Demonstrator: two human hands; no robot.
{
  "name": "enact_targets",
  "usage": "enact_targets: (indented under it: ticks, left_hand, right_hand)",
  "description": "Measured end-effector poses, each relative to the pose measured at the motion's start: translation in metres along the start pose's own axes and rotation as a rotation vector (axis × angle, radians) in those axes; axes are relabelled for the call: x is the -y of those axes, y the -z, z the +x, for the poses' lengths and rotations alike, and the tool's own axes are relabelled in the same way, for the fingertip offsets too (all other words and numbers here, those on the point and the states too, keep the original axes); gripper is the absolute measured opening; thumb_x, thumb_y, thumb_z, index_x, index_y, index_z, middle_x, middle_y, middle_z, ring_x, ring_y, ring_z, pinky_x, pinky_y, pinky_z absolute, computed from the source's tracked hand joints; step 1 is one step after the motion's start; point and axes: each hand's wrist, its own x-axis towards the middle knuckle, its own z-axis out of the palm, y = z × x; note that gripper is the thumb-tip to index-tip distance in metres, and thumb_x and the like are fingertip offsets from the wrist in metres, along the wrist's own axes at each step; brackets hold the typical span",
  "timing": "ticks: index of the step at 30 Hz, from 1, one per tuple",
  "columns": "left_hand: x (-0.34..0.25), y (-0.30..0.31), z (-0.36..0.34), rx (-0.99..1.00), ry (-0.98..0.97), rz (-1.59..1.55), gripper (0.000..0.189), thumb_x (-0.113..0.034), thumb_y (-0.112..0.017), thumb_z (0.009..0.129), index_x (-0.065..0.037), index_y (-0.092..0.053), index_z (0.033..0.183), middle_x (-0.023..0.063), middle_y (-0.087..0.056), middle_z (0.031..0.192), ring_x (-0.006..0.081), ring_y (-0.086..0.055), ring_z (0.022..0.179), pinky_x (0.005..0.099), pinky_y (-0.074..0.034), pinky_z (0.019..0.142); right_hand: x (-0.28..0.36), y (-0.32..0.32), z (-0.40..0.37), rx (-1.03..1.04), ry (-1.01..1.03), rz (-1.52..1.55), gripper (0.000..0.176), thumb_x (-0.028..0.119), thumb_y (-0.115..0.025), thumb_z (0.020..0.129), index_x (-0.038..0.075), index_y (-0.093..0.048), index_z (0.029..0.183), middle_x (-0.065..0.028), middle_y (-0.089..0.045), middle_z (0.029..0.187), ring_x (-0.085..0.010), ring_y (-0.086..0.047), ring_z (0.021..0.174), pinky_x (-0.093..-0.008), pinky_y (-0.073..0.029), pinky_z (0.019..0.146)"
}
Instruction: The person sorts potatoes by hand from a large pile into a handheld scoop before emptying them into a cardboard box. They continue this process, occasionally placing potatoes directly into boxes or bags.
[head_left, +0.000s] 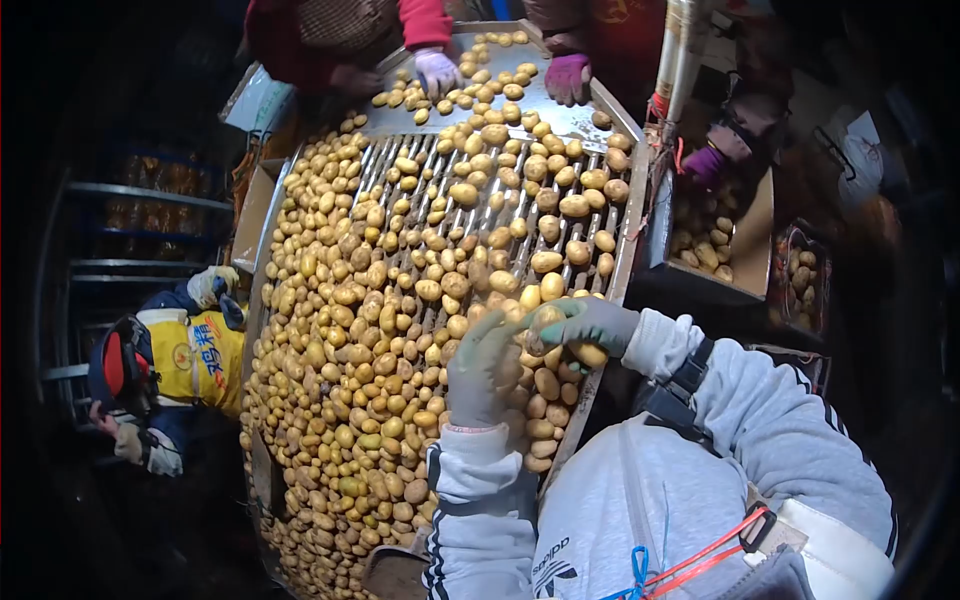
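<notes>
Head view, only view logged. My left hand (pixel 485 372) lay flat with fingers spread, palm down on the potatoes (pixel 350 330) at the near right part of the tabletop (pixel 565 118). It pressed on the heap and pinched nothing. My right hand (pixel 583 325) reached in across the side rail (pixel 630 230) with fingers curled shut round a potato (pixel 589 355), part of which showed yellow below the palm. I could not tell whether it was lifted clear or only cupped against its neighbours. The potato sat directly under that hand, at the rail edge, just right of the left fingertips and touching the pile beneath. Judgement on technique: the spread hand served best as a light brake, resting on the heap without pushing potatoes into the gaps between the bars. The curled hand needed a full wrap of fingers and thumb, since the skins looked smooth and the glove bulky. A lift straight up seemed safer than a drag over the rail. Surroundings: the box (pixel 755 230) beyond the rail held more potatoes, near my right forearm. Two co-workers' gloved hands, one pale (pixel 437 72) and one magenta (pixel 568 78), were at the far end, well apart from mine. A person in a yellow vest (pixel 200 350) stood on the left side.
</notes>
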Motion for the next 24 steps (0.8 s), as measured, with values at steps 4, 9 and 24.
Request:
enact_targets:
  ticks: [4,9,24]
  left_hand:
    - [0.009,-0.013,-0.007,0.049,-0.424,0.547,0.034,-0.006,-0.064,0.098,-0.005,-0.071,0.130,0.0131,-0.075,0.115,0.0182,-0.074,0.090,0.0301,-0.059,0.072]
    - [0.002,-0.070,-0.012,-0.016,0.325,-0.204,0.034,-0.027,-0.054,0.109,-0.005,-0.072,0.128,0.0097,-0.073,0.100,0.0164,-0.069,0.078,0.0273,-0.056,0.061]
    - [0.050,-0.172,0.032,0.537,0.401,-0.214,0.046,-0.025,-0.066,0.104,-0.006,-0.059,0.145,0.0085,-0.070,0.115,0.0211,-0.067,0.094,0.0355,-0.056,0.074]
  right_hand:
    - [0.024,0.014,-0.034,-0.124,-0.122,0.022,0.060,0.031,-0.087,0.086,0.009,-0.068,0.139,-0.0095,-0.074,0.129,-0.0204,-0.069,0.117,-0.0336,-0.052,0.104]
    - [0.030,0.040,-0.085,-0.274,-0.182,0.143,0.056,0.032,-0.085,0.090,0.006,-0.068,0.136,-0.0066,-0.076,0.121,-0.0144,-0.070,0.110,-0.0302,-0.054,0.100]
    - [-0.025,0.127,-0.316,-0.799,-0.253,0.799,0.069,0.062,-0.070,0.095,0.006,-0.068,0.135,-0.0111,-0.077,0.107,-0.0159,-0.067,0.060,-0.0286,-0.056,0.050]
